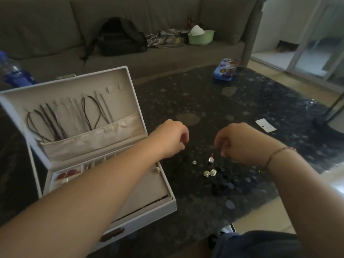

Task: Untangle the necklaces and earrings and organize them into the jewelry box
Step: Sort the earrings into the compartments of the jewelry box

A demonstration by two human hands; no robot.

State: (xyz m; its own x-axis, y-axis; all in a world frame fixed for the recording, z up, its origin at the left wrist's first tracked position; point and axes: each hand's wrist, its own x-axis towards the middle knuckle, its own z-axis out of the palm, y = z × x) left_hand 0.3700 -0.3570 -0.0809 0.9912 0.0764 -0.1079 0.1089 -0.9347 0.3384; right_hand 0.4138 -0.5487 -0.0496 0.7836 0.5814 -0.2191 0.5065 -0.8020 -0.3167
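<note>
No writing is legible to us anywhere; the blue tin (224, 70) at far right carries a printed lid, blurred. Table (195, 101): dark glossy top, pale round flecks. White box (168, 203) sits at left, lid raised, beige lining, satin pocket; dark cord necklaces (47, 121) hang in the lid. Red round earrings (67, 174) lie in a near-left compartment. Our left hand (172, 138) hovers right of the box, fingers curled under; whether it grips anything, we cannot tell. Our right hand (240, 142) has fingers curled, perhaps pinching a thin red-tipped stud (211, 159); unclear. Small clear stud (194, 162) and two faceted flower earrings (210, 172) rest on the table near the hands. White card (265, 125) at right.
</note>
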